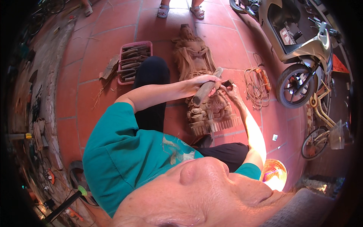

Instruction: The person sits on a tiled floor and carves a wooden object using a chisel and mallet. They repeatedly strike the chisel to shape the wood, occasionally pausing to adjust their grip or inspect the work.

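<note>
Left hand (202,81) wrapped tight round wooden mallet (207,87), held over carved wooden statue (202,81) lying on red tiled floor (109,26). Right hand (230,90) pinched round dark chisel (227,82), tip probably on carving. Pink tray (133,61) of tools beside knee; scooter (298,49), coiled cord (257,85) nearby.

The red-tiled floor (109,22) carries a carved wooden statue (198,68), a pink tool tray (133,60) and coiled cord (257,85).
</note>
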`<action>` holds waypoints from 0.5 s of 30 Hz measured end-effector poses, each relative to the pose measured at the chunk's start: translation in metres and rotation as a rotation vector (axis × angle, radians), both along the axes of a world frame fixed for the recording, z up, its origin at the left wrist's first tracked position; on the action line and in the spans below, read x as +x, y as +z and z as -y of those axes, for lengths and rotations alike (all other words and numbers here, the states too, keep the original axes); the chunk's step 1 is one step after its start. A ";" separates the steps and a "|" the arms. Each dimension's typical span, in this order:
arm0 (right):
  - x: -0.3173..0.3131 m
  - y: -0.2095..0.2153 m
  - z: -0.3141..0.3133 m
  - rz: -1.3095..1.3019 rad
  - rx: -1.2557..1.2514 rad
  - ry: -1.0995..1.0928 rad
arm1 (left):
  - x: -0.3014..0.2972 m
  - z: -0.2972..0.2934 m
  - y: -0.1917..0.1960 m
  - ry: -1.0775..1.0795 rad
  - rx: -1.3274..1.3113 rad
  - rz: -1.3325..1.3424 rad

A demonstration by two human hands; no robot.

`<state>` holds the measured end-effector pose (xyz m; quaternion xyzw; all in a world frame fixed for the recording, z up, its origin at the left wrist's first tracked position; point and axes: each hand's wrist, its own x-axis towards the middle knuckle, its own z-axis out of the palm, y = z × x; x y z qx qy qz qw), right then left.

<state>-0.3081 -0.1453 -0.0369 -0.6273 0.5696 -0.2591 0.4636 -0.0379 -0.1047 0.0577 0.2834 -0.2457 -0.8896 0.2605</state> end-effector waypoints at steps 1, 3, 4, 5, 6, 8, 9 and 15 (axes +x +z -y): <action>0.000 -0.001 0.002 0.004 0.005 -0.004 | 0.000 0.000 0.000 0.008 -0.001 0.004; -0.001 -0.004 0.002 0.009 0.019 -0.019 | 0.001 0.001 -0.002 0.004 0.004 0.018; -0.002 -0.005 0.003 0.029 0.023 -0.021 | 0.001 0.002 -0.003 0.001 0.006 0.024; -0.001 -0.005 0.002 0.049 0.030 -0.021 | 0.002 0.001 -0.003 0.000 -0.005 0.016; -0.001 -0.004 0.002 0.069 0.036 -0.023 | 0.003 0.000 -0.003 -0.003 -0.016 0.008; -0.001 -0.004 0.001 0.088 0.033 -0.023 | 0.002 0.001 -0.005 -0.007 -0.020 0.002; -0.001 -0.003 0.000 0.097 0.031 -0.025 | 0.000 0.002 -0.006 -0.009 -0.011 0.005; 0.007 0.003 -0.002 -0.001 0.001 -0.017 | 0.003 -0.001 -0.004 -0.002 -0.032 -0.001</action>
